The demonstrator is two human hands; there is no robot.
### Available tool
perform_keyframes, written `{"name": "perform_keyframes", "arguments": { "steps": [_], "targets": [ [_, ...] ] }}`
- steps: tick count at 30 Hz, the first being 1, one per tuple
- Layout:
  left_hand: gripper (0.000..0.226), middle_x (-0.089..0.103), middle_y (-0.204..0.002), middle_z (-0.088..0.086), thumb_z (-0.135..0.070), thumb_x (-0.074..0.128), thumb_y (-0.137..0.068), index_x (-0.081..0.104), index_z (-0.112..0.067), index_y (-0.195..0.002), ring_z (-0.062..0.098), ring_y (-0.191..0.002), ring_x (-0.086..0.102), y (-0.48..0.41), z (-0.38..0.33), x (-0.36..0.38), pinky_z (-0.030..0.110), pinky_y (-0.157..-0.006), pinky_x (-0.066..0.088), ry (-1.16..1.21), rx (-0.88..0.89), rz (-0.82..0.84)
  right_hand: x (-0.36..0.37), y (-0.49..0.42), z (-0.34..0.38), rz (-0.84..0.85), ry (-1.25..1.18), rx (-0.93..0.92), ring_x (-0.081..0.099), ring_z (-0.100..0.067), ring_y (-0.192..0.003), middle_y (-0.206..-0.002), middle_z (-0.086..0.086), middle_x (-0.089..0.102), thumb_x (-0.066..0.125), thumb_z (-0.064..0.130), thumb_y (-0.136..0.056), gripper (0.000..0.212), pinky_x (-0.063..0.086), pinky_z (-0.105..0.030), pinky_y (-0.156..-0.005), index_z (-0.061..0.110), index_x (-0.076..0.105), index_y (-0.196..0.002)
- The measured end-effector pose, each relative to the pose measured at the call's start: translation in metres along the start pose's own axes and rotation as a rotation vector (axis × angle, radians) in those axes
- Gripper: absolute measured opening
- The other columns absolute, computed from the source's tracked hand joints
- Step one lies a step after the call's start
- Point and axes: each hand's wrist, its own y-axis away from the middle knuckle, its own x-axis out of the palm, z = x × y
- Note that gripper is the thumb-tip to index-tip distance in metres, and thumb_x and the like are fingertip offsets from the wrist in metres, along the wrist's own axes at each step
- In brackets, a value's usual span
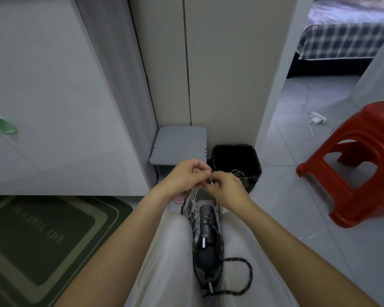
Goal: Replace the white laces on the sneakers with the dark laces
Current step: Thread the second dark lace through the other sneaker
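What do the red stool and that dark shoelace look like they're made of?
The red stool looks like moulded plastic: one uniform colour, a glossy sheen and rounded one-piece legs. The dark lace looks like braided textile cord: matte and round, with pale flecks in the weave. The exact fibre cannot be told.

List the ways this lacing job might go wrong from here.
The sneaker only rests between the thighs, so a tug from the left hand and right hand, pinching the dark lace at its toe, might tip it off. The lace's slack loops loose near the heel and could knot or snag.
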Motion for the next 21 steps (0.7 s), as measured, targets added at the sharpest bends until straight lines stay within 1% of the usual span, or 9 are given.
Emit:
{"name": "perform_keyframes", "arguments": {
  "steps": [2,6,10,13,15,17,18,20,21],
  "targets": [
    [0.007,0.060,-0.061,-0.005,-0.011,0.060,-0.090,0.060,-0.015,-0.096,0.005,-0.058,0.055,0.001,-0.003,-0.012,0.020,-0.061,0.047,0.003,0.036,-0.053,0.003,-0.013,0.004,-0.074,-0.178,0.039,0.037,-0.009,-0.050,-0.051,0.006,0.041,0.068,0.028,-0.082,0.029,0.035,-0.026,-0.056,0.011,0.056,-0.062],
    [0.015,0.059,-0.070,-0.003,-0.014,0.059,-0.091,0.064,-0.005,-0.102,-0.007,-0.053,0.054,0.007,0.003,-0.041,0.009,-0.055,0.044,-0.046,0.069,-0.188,-0.018,-0.032,0.031,-0.236,-0.375,-0.014,0.038,-0.008,-0.050,-0.051,0.003,0.044,0.067,0.023,-0.082,0.025,0.037,-0.024,-0.056,0.012,0.061,-0.060],
    [0.017,0.061,-0.071,-0.002,-0.017,0.051,-0.096,0.068,-0.013,-0.094,0.003,-0.058,0.055,0.010,0.030,-0.058,0.013,-0.063,0.045,-0.074,0.038,-0.203,-0.035,-0.043,0.057,-0.263,-0.458,-0.091,0.038,-0.007,-0.050,-0.050,0.006,0.042,0.067,0.019,-0.082,0.023,0.039,-0.023,-0.058,0.015,0.061,-0.060],
    [0.020,0.061,-0.072,0.003,-0.017,0.046,-0.098,0.065,-0.012,-0.094,0.008,-0.059,0.056,0.015,0.053,-0.058,0.013,-0.061,0.047,-0.092,0.001,-0.221,-0.039,-0.047,0.065,-0.271,-0.488,-0.112,0.037,-0.004,-0.046,-0.045,0.011,0.040,0.067,0.018,-0.083,0.025,0.040,-0.023,-0.057,0.019,0.061,-0.059],
    [0.022,0.062,-0.072,0.004,-0.018,0.045,-0.098,0.065,-0.013,-0.091,0.011,-0.061,0.057,0.020,0.067,-0.057,0.021,-0.065,0.050,-0.140,-0.053,-0.230,-0.039,-0.048,0.068,-0.270,-0.502,-0.109,0.038,-0.005,-0.047,-0.046,0.010,0.042,0.067,0.020,-0.084,0.023,0.041,-0.023,-0.056,0.019,0.063,-0.061],
    [0.024,0.063,-0.070,0.004,-0.021,0.045,-0.098,0.066,-0.011,-0.091,0.013,-0.061,0.057,0.027,0.075,-0.056,0.031,-0.067,0.050,-0.198,-0.127,-0.178,-0.035,-0.049,0.070,-0.242,-0.454,-0.118,0.042,-0.005,-0.048,-0.049,0.009,0.048,0.068,0.022,-0.083,0.021,0.043,-0.025,-0.058,0.021,0.064,-0.063],
    [0.027,0.063,-0.067,0.004,-0.024,0.045,-0.098,0.066,-0.010,-0.089,0.012,-0.058,0.057,0.031,0.077,-0.054,0.032,-0.064,0.050,-0.246,-0.159,-0.133,-0.032,-0.049,0.071,-0.195,-0.429,-0.119,0.046,-0.004,-0.050,-0.052,0.008,0.052,0.069,0.023,-0.083,0.018,0.045,-0.026,-0.060,0.022,0.065,-0.065],
    [0.036,0.057,-0.056,0.001,-0.033,0.043,-0.098,0.063,-0.010,-0.080,0.012,-0.047,0.051,0.037,0.074,-0.047,0.029,-0.052,0.047,-0.344,-0.204,-0.076,-0.023,-0.045,0.073,-0.001,-0.380,-0.130,0.058,-0.003,-0.064,-0.068,0.005,0.065,0.069,0.022,-0.084,0.003,0.052,-0.027,-0.072,0.022,0.071,-0.084],
    [0.039,0.052,-0.053,0.000,-0.036,0.041,-0.099,0.061,-0.011,-0.076,0.011,-0.042,0.046,0.040,0.070,-0.042,0.025,-0.044,0.043,-0.355,-0.218,-0.082,-0.018,-0.042,0.073,0.118,-0.346,-0.139,0.063,-0.004,-0.077,-0.079,0.006,0.068,0.069,0.022,-0.084,0.015,0.052,-0.026,-0.082,0.021,0.071,-0.098]
  ]
}}
